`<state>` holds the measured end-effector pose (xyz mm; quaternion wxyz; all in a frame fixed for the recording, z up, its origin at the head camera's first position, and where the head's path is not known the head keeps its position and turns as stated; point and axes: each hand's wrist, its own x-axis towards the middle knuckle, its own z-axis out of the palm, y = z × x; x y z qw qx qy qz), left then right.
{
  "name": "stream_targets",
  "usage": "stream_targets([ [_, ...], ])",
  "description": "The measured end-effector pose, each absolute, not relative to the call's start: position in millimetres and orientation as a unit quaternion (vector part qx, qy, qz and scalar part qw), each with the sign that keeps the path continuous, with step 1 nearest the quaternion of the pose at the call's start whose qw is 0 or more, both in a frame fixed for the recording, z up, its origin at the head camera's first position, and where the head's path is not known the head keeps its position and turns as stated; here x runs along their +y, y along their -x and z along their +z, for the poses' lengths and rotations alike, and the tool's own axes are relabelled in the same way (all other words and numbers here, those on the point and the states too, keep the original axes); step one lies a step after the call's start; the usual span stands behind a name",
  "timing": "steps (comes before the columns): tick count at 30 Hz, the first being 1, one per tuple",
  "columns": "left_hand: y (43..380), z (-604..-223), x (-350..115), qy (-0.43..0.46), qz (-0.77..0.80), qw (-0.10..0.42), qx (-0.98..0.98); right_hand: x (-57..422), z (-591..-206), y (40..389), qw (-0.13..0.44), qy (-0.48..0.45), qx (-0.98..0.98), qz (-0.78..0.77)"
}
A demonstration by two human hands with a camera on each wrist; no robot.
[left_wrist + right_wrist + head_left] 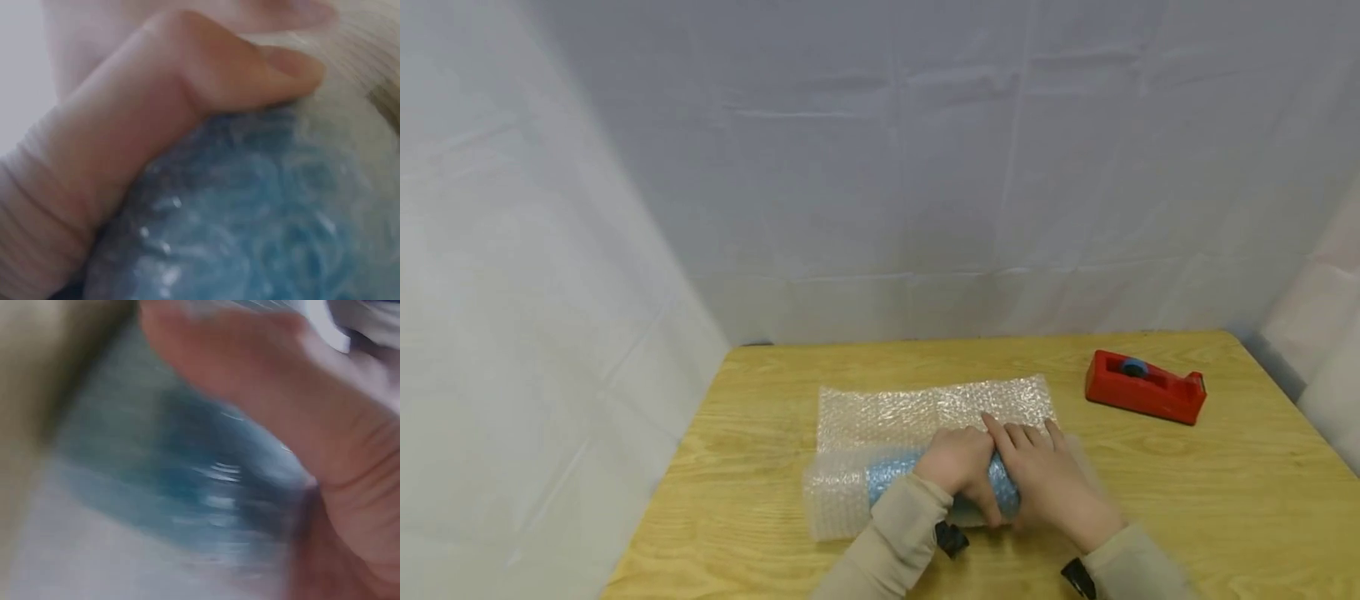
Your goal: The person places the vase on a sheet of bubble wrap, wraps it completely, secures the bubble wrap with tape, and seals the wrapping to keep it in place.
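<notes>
A blue cylinder-shaped item (pixel 889 472) lies lengthwise inside a roll of clear bubble wrap (pixel 837 496). The flat remainder of the sheet (pixel 880 417) spreads behind it on the table. My left hand (pixel 962 462) grips the roll near its middle, fingers over the top and thumb on the near side. Just right of it, my right hand (pixel 1048 479) also holds the roll, its fingers reaching over the top. In the left wrist view, the thumb (pixel 250 75) bends over the blue wrapped surface. The right wrist view is blurred, with the thumb (pixel 250 362) across the wrapped item.
A red tape dispenser (pixel 1145 387) with a blue-cored roll stands at the back right of the wooden table (pixel 737 433). White sheeting (pixel 865 208) hangs behind the table and along both sides.
</notes>
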<state>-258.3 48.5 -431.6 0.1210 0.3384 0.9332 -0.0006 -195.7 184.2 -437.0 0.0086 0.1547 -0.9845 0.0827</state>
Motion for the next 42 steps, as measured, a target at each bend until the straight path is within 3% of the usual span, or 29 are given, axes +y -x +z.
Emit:
stream_targets([
  [10, 259.3, -428.1, 47.4, -0.348, 0.021, 0.148, 0.926, 190.1, -449.0, 197.8, 0.057, -0.176, -0.978, 0.092],
  [20, 287.6, -434.3, 45.3, -0.355, 0.079, 0.235, 0.902, 196.4, -448.8, 215.5, 0.025, -0.194, -0.972, 0.127],
  [42, 312.9, -440.3, 34.8, -0.317, 0.169, 0.308, 0.881, 204.7, -440.2, 250.1, -0.059, -0.216, -0.96, 0.168],
])
